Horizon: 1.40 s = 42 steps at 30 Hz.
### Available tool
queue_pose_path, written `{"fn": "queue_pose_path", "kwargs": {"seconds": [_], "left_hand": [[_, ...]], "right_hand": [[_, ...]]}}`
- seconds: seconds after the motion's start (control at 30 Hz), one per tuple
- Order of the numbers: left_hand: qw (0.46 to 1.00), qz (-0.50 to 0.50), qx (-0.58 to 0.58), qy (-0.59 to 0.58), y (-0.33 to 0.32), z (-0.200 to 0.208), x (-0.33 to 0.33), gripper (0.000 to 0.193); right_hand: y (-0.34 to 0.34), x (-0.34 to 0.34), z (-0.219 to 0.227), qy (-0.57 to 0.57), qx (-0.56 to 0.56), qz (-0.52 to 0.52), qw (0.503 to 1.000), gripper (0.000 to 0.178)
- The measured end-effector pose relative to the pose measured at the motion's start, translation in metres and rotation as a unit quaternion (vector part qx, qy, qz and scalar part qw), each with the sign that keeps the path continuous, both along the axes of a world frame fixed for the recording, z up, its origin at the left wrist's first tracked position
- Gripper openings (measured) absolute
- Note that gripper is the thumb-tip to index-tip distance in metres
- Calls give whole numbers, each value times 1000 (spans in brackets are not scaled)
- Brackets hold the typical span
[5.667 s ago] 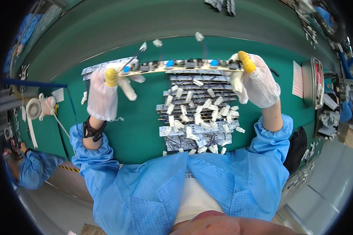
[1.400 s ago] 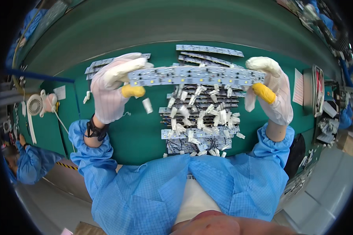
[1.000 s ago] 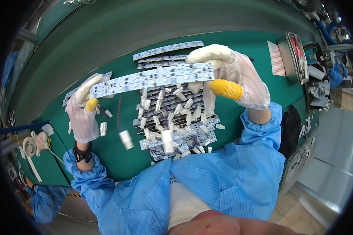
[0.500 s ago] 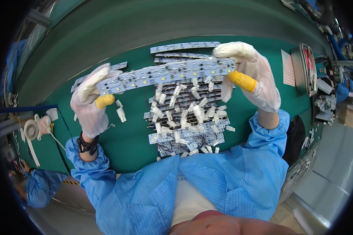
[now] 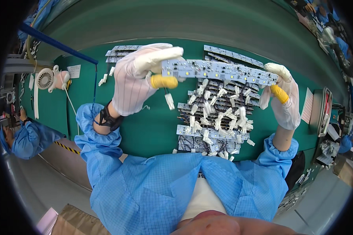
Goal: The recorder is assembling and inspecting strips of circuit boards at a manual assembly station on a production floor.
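Observation:
A long, slightly curved LED circuit board [image 5: 219, 71] is held up between my two gloved hands, its yellow LEDs showing. My left hand [image 5: 143, 74], in a striped white glove with a yellow thumb cot, pinches its left end. The right end is gripped by my right hand [image 5: 280, 92], gloved the same way. A white connector [image 5: 169, 101] dangles on a wire below the left end. Under the board lies a pile of similar LED boards [image 5: 208, 133] with dark wires and many white connectors [image 5: 219, 113] on top.
More boards lie at the back left [image 5: 123, 49] and in the back row [image 5: 235, 55] on the green mat [image 5: 145, 137]. A small fan [image 5: 47, 79] stands at far left, near a co-worker's blue sleeve [image 5: 35, 139]. A metal tray [image 5: 321, 111] and printed sheet [image 5: 308, 103] are at right.
My head view has turned, so the pile appears further right. The board now slopes down to the right instead of up. Both hands still hold its ends.

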<state>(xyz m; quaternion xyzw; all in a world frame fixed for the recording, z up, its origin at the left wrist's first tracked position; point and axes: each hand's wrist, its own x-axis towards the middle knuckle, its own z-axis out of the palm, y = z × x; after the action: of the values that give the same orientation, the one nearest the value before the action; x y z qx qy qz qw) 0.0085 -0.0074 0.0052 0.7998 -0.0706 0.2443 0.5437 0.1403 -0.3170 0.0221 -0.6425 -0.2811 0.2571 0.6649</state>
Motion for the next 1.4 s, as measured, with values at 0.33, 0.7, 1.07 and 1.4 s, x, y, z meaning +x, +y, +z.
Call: {"fn": "queue_pose_path", "kwargs": {"seconds": [0.33, 0.7, 1.07, 1.4], "left_hand": [[992, -17, -57, 115, 1, -1, 1, 50], [995, -32, -27, 88, 6, 3, -5, 44], [987, 38, 76, 136, 2, -1, 15, 38], [975, -128, -144, 110, 2, -2, -4, 59]], "right_hand": [[6, -10, 7, 8, -2, -32, 999, 60], [6, -7, 0, 3, 1, -57, 998, 72], [1, -20, 16, -7, 5, 43, 999, 62], [7, 3, -10, -64, -5, -5, 998, 68]]}}
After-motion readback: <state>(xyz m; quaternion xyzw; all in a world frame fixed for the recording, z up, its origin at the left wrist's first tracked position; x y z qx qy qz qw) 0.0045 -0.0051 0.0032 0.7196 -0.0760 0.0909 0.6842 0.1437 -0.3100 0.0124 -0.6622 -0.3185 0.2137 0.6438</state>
